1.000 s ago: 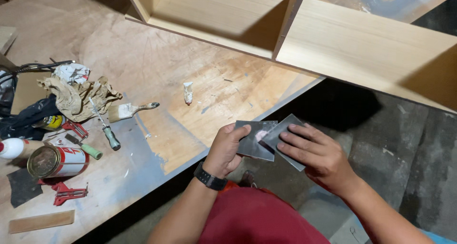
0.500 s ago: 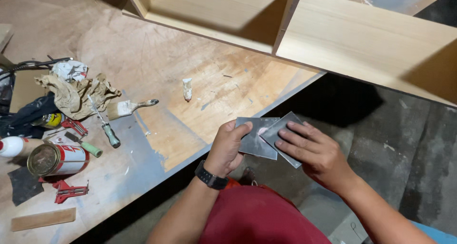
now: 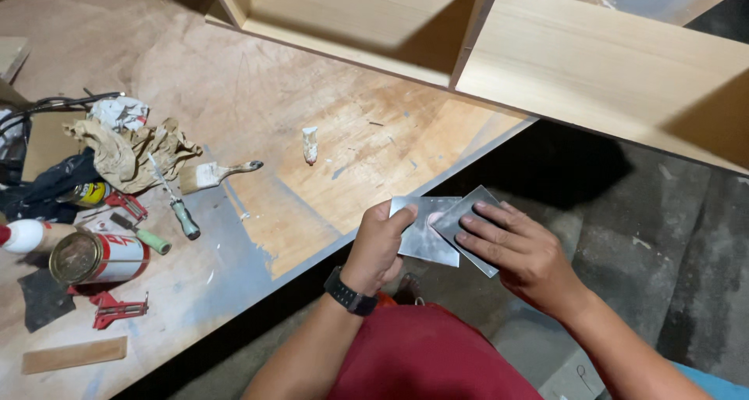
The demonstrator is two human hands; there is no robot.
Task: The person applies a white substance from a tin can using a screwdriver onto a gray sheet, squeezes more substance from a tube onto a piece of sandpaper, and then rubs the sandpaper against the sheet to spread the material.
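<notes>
Closest to the camera, a red garment (image 3: 425, 353) fills the bottom centre, with two bare forearms reaching forward from it. Both hands meet just off the near edge of a plywood workbench (image 3: 257, 96), over a dark concrete floor (image 3: 663, 236). The left hand (image 3: 378, 244), a black watch (image 3: 349, 292) on its wrist, grips one thin grey metal sheet (image 3: 421, 228) with its thumb on top. The right hand (image 3: 507, 248) lies with fingers spread flat on a second metal sheet (image 3: 456, 222), which overlaps the first and is tilted to it. Both hands are clamped on the sheets, close together and nearly touching.

Further along, toward the bench's left edge, sit a wooden strip (image 3: 74, 355), a red corner clamp (image 3: 117, 308), a round tin can (image 3: 97, 257) lying on its side, a green-handled screwdriver (image 3: 179, 209), a paintbrush (image 3: 214, 174) and a crumpled tan rag (image 3: 129, 150). Near the bench's middle lies a small squeezed white tube (image 3: 310, 144).

Farthest away, a pale wooden cabinet (image 3: 593, 64) with open compartments runs along the far edge of the bench and overhangs the floor to the right.
</notes>
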